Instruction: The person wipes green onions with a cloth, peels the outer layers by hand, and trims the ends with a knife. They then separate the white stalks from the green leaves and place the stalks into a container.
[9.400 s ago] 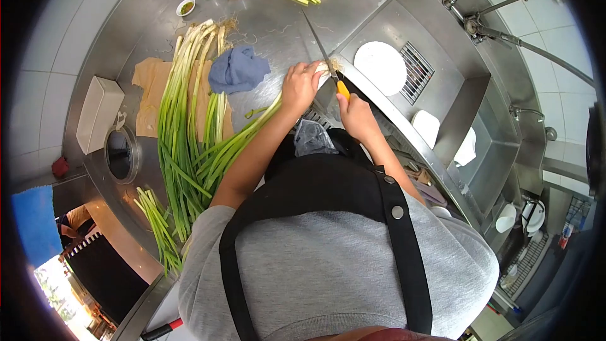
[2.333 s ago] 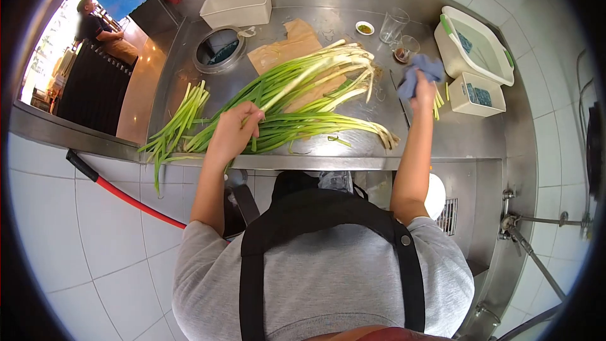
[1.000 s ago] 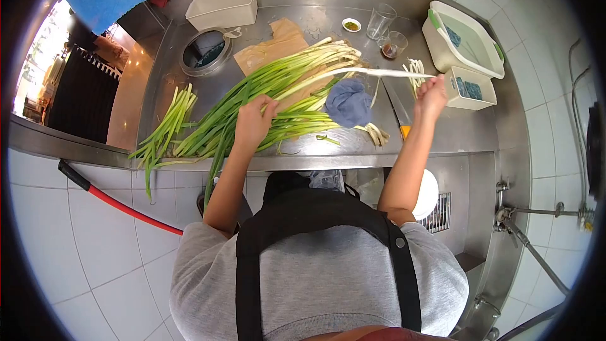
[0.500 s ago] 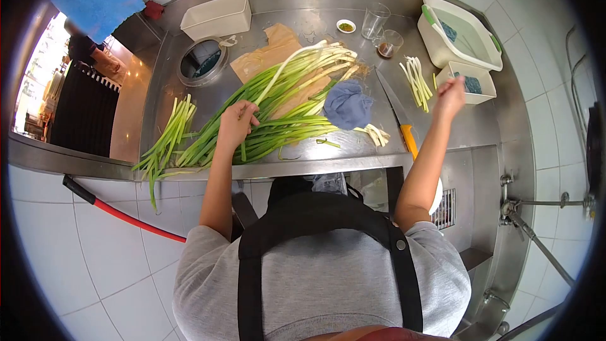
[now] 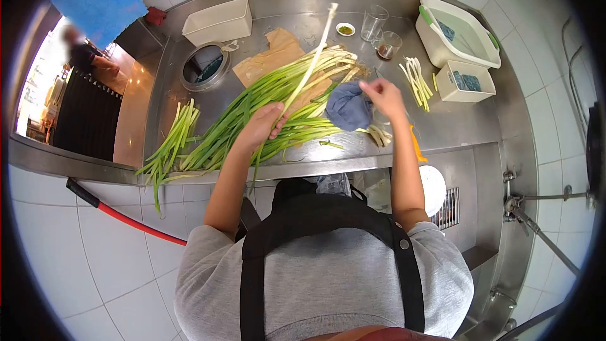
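My left hand is closed around a spring onion, lifted at a slant with its white end pointing up and away. Under it lies a big heap of spring onions, green leaves to the left and white rooted ends to the right. My right hand, fingers apart, reaches over the right edge of a crumpled blue cloth, which rests on the white ends. Beyond that hand is a small bunch of trimmed white stalks. The knife's orange handle shows beside my right forearm, which covers part of the knife.
Cut green tops overhang the counter's left front edge. Along the back are a cream bin, a round lidded container, a small sauce dish and two glasses. Tubs stand right, above a sink.
My right hand has come left from the small tub to the blue cloth. My left hand has moved right and nearer, swinging the spring onion more upright.
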Action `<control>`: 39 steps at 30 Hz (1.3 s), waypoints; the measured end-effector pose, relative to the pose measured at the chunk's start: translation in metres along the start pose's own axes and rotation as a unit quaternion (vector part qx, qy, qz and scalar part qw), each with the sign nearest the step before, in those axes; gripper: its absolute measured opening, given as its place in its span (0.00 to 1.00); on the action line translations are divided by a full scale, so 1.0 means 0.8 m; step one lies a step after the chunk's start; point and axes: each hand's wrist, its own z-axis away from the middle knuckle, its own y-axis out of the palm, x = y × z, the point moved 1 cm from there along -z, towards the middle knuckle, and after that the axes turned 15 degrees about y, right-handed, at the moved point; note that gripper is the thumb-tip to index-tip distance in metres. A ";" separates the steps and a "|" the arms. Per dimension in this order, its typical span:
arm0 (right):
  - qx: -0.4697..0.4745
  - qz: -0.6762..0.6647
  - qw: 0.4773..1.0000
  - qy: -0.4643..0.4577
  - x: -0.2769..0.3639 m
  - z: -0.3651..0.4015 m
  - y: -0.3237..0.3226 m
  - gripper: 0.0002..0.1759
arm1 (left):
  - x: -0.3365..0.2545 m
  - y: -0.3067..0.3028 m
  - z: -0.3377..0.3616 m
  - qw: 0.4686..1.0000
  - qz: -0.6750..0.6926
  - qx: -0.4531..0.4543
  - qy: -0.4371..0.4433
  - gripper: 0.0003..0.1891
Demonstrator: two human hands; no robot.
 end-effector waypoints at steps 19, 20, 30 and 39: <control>0.242 -0.332 0.908 -0.079 0.061 0.053 0.042 0.14 | 0.022 0.055 0.018 0.997 0.055 0.060 0.015 0.16; 0.253 -0.355 0.895 -0.090 0.062 0.056 0.041 0.13 | 0.020 0.055 0.020 0.993 0.100 0.061 -0.011 0.15; -0.037 -0.482 0.869 -0.105 0.016 -0.004 -0.037 0.14 | 0.015 0.020 0.051 0.993 0.113 0.030 -0.006 0.17; -0.199 -0.517 0.814 -0.173 -0.028 -0.057 -0.141 0.17 | 0.004 -0.023 0.095 0.995 -0.020 0.101 -0.001 0.17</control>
